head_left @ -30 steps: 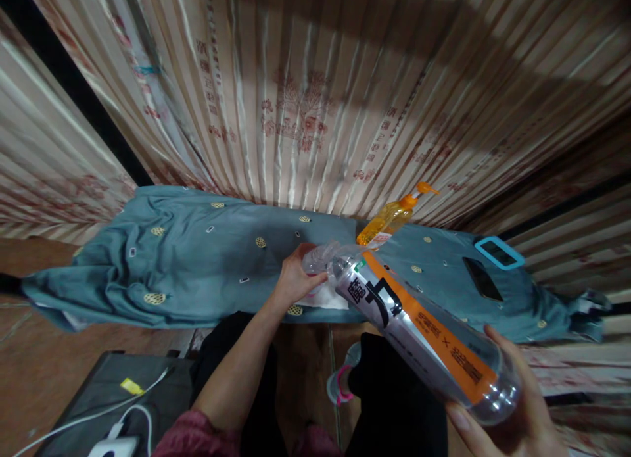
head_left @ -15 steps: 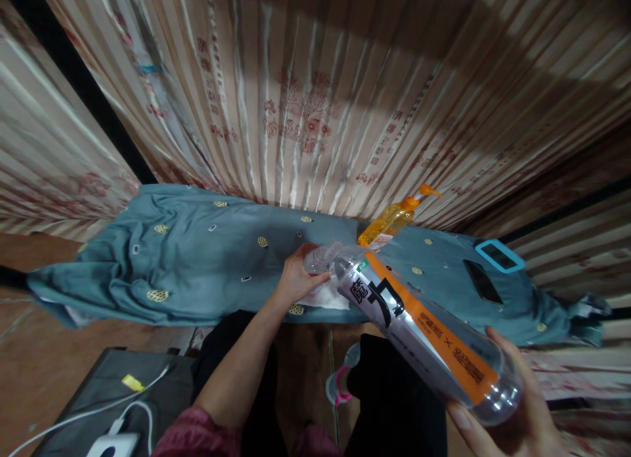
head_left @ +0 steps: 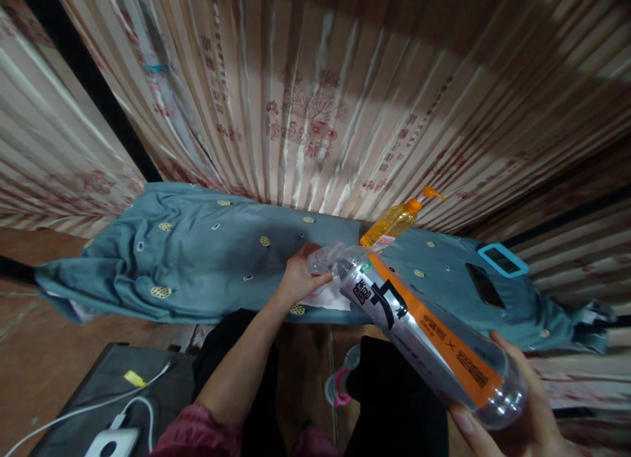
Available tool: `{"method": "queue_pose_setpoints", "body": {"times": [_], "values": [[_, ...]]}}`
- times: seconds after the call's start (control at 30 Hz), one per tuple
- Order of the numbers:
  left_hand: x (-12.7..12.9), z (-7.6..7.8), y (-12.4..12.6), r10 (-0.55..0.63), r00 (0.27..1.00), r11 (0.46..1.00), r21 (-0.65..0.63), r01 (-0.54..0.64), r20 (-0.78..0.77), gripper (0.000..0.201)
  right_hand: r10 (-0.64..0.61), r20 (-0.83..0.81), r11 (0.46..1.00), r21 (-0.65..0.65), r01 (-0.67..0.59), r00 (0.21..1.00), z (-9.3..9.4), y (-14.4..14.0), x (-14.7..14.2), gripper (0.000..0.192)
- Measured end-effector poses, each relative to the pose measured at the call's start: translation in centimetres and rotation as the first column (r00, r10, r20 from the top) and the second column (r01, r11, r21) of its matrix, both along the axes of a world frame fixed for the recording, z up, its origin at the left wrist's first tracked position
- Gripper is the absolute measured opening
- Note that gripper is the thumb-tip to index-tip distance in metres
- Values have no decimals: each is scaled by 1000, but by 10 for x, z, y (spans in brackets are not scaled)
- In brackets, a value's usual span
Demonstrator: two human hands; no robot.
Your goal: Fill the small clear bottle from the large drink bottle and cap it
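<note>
Across the label [head_left: 430, 331], 魔力; right fingers [head_left: 466, 423] clasp the bottle [head_left: 503, 400]; left fingers [head_left: 297, 261] grip clear plastic [head_left: 322, 258].

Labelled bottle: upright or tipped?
Tipped. The bottle slants across the view, its label showing side-on, with its base in the right hand and its neck end by the left hand.

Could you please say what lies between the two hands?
In the head view, a tilted bottle with an orange-and-silver label runs from the right hand toward the clear plastic item in the left hand.
</note>
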State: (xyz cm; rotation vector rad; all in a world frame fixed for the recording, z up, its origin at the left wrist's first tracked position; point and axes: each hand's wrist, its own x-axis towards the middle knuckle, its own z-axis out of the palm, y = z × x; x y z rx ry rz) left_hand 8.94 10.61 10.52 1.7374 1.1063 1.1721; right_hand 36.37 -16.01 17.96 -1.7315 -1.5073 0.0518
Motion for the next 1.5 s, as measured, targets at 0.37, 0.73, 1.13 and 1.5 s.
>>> {"method": "queue_pose_setpoints", "body": {"times": [0.37,0.73,1.13,1.5], "values": [[0,5,-2,-20,999,999,-28,21,38,48,-108,-8,994,-4,108,994,10,3,-20,98],[0,3,-2,-6,1000,1000,-7,6,2,52,-70,-25,995,-67,68,997,2,-2,5,103],[0,1,-2,-2,1000,1000,7,2,21,49,-134,-54,991,-30,132,989,14,5,-20,95],[1,0,-1,9,1000,1000,-5,-9,14,53,-90,2,994,-58,90,996,10,1,-6,97]]}}
